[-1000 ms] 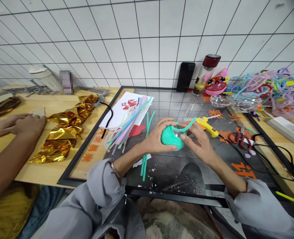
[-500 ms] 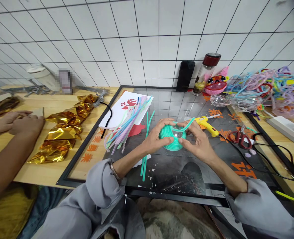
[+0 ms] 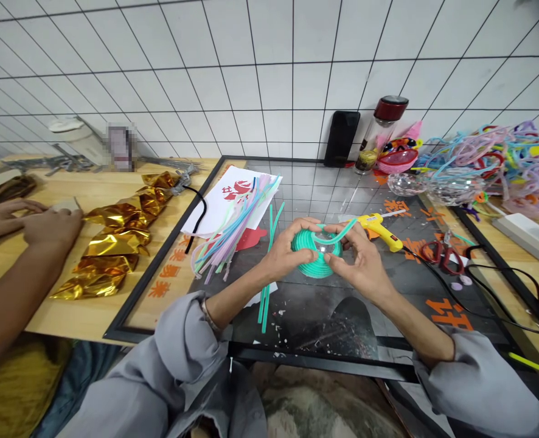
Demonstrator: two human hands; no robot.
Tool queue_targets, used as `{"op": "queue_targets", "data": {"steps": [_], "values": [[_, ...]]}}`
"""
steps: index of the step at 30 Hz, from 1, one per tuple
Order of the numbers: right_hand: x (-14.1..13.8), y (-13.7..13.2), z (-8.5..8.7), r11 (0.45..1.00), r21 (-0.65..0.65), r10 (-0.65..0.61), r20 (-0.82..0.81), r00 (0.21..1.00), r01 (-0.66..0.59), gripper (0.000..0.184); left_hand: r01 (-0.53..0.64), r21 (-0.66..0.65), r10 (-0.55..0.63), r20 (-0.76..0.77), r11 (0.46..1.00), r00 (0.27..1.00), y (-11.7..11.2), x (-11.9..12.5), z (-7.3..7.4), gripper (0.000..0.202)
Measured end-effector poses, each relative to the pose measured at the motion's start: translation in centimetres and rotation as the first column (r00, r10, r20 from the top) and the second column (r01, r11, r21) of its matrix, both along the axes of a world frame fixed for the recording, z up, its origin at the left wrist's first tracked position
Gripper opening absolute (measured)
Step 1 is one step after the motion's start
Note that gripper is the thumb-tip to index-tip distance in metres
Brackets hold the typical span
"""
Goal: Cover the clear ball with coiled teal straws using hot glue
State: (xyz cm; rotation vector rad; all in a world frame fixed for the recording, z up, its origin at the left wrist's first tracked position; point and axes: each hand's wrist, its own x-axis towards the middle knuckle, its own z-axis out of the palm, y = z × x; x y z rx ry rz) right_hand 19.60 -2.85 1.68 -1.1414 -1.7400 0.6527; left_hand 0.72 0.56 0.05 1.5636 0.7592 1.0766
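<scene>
I hold the green-wound ball (image 3: pixel 319 269) in front of me, above the dark framed panel (image 3: pixel 297 313) on the wooden counter (image 3: pixel 84 319); whether its underside touches the panel, I cannot tell. The fingers of my left hand (image 3: pixel 284 252) are clamped on its left side, thumb across the near face, the others over the far edge. The fingers of my right hand (image 3: pixel 365 261) press on the opposite side, thumb at the near edge, the others at the far side by the free green strand (image 3: pixel 342 233). Handling: the ball appears light; its clear core (image 3: pixel 325 248) looks hard, smooth and possibly prone to cracking under pressure. The wrapping looks soft and grippy, the strand pliable but able to hold a bend. Grip the wound sides with both hands, use low pressure, and guide the strand close to the ball. Markings: orange characters (image 3: pixel 454 315) show on the panel; the large one at lower right appears to read "计", the rest I cannot read with confidence. The white sheet (image 3: pixel 212 204) bears a red print, also not legible. I find no readable brand on the yellow glue gun (image 3: pixel 381 231) or the black phone (image 3: pixel 341 139).
</scene>
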Motion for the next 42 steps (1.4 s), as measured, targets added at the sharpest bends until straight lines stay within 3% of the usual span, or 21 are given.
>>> {"op": "queue_targets", "data": {"steps": [8,17,32,42], "values": [[0.0,0.1,-0.1,1.000,-0.006,-0.006,-0.012,1.000,0.006,0.038,0.010,0.045,-0.010,-0.002,0.999,1.000,0.2,0.0,-0.3,0.036],[1.3,0.4,0.2,0.985,-0.113,0.123,-0.089,0.988,-0.132,0.036,0.067,0.076,-0.064,-0.046,0.995,0.997,0.3,-0.9,-0.5,0.047],[0.7,0.2,0.1,0.993,-0.108,0.044,-0.076,0.996,-0.052,0.036,0.048,0.064,-0.047,-0.010,0.997,0.999,0.5,-0.6,-0.5,0.040],[0.7,0.3,0.1,0.990,-0.120,0.055,-0.108,0.993,-0.068,0.035,0.037,0.126,-0.023,-0.110,0.991,0.994,0.1,-0.6,-0.3,0.064]]}}
